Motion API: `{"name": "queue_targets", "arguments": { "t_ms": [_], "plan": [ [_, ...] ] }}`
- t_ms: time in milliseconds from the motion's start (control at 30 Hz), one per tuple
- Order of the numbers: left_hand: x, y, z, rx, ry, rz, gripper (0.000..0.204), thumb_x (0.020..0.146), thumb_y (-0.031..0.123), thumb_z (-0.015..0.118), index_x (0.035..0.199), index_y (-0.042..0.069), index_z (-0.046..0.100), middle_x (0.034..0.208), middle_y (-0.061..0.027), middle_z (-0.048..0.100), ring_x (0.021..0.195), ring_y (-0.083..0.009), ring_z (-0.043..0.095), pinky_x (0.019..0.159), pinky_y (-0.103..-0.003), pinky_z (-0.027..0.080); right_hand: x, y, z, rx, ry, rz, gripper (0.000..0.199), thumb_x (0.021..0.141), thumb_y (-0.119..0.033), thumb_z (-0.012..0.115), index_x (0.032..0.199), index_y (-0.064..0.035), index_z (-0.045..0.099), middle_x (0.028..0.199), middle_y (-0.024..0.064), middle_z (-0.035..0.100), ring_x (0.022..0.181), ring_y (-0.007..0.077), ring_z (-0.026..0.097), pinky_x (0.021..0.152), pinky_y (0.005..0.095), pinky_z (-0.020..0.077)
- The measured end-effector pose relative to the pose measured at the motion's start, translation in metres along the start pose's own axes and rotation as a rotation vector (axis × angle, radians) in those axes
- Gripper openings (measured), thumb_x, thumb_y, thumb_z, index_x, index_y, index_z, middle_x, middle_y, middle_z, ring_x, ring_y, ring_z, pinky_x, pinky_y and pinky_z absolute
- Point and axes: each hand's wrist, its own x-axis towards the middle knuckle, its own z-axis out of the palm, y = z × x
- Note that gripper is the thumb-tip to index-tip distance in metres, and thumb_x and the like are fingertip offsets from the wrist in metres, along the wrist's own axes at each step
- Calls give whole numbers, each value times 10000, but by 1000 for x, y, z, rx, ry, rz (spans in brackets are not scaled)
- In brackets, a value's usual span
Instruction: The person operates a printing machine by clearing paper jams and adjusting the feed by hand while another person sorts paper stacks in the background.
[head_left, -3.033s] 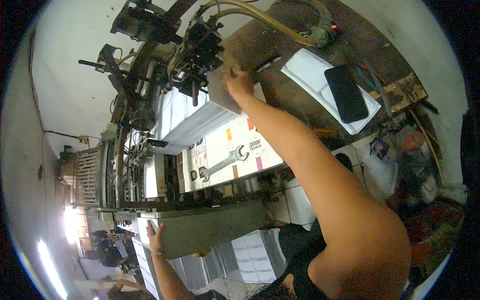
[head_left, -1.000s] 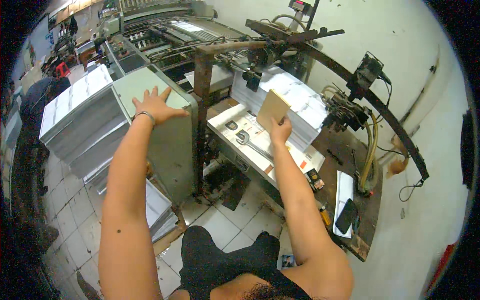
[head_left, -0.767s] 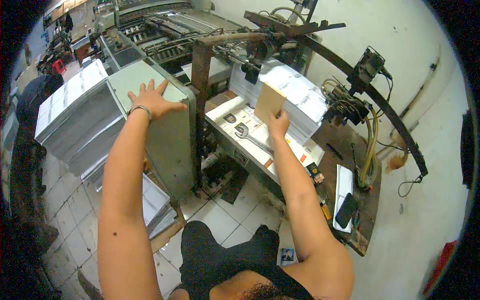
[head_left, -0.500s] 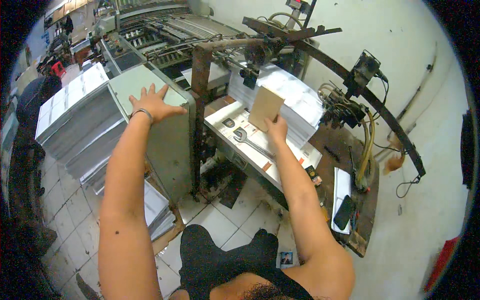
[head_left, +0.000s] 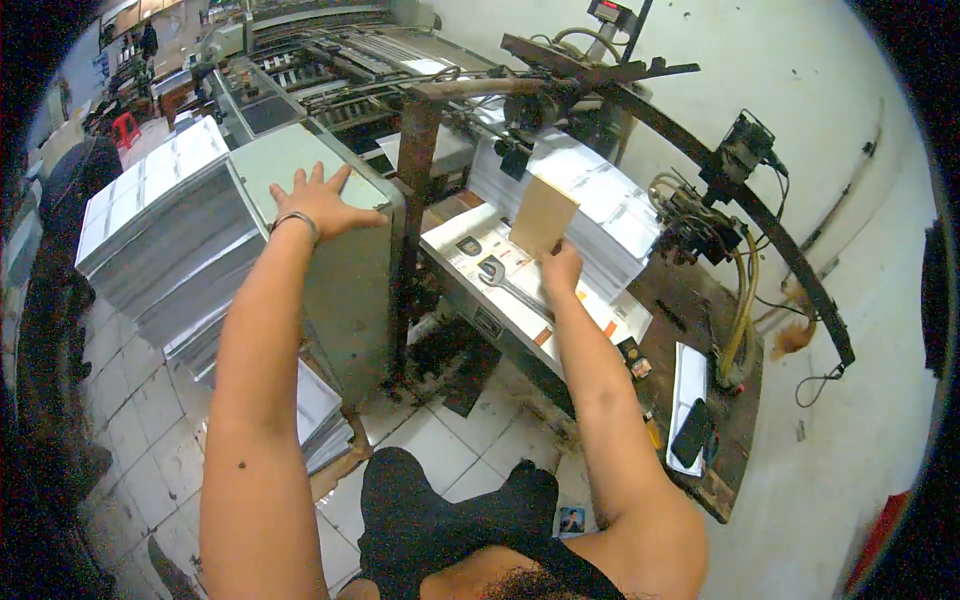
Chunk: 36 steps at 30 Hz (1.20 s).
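Observation:
My left hand rests with fingers spread on the pale green top of a metal cabinet, a bracelet round its wrist. In my right hand is a flat tan board, gripped at its lower right corner. The board stands on edge beside a tall stack of white paper. An open-end wrench lies just left of my right hand on a printed sheet, which covers part of the table.
A big paper stack stands left of the cabinet. Behind is a machine with bars. A curved metal arm with hoses overhangs the wooden table, where a black phone lies on white paper. A red stool stands far left.
The whole view has shifted slightly, with the scene a little lower and further right. My left hand stays on the cabinet, and my right hand still holds the tan board beside the stack.

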Motion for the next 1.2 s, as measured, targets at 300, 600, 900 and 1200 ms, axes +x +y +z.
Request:
{"name": "queue_targets", "arguments": {
  "t_ms": [300, 600, 900, 1200],
  "plan": [
    [-3, -2, -2, 0, -3, 6, 1266, 614, 896, 696, 1658, 276, 337, 1738, -181, 216, 1607, -422, 159, 1214, -756, 47, 11, -9, 19, -101, 79, 56, 420, 830, -299, 825, 1099, 10, 733, 1099, 261, 743, 1024, 442, 717, 915, 493, 556],
    [0, 1, 1, -5, 12, 11, 1272, 611, 894, 709, 1657, 272, 338, 1735, -188, 218, 1603, -439, 156, 1219, -750, 50, 12, -8, -10, -220, -24, 187, 561, 833, -539, 801, 951, 9, 778, 1038, 266, 756, 979, 441, 732, 880, 515, 568],
    [4, -2, 1, -12, 5, 4, 1279, 603, 902, 714, 1656, 281, 338, 1736, -190, 211, 1599, -449, 161, 1228, -740, 47, -3, -30, -23, -224, -23, 287, 537, 851, -570, 767, 970, -46, 789, 1069, 234, 760, 990, 412, 732, 889, 522, 562],
    [0, -6, 2, -11, 18, 4, 1254, 609, 875, 726, 1651, 286, 352, 1736, -192, 212, 1600, -447, 158, 1229, -737, 48, 6, -29, 0, -294, -19, 250, 512, 880, -566, 730, 986, -73, 813, 1037, 192, 776, 991, 388, 738, 860, 504, 566]
  ]
}}
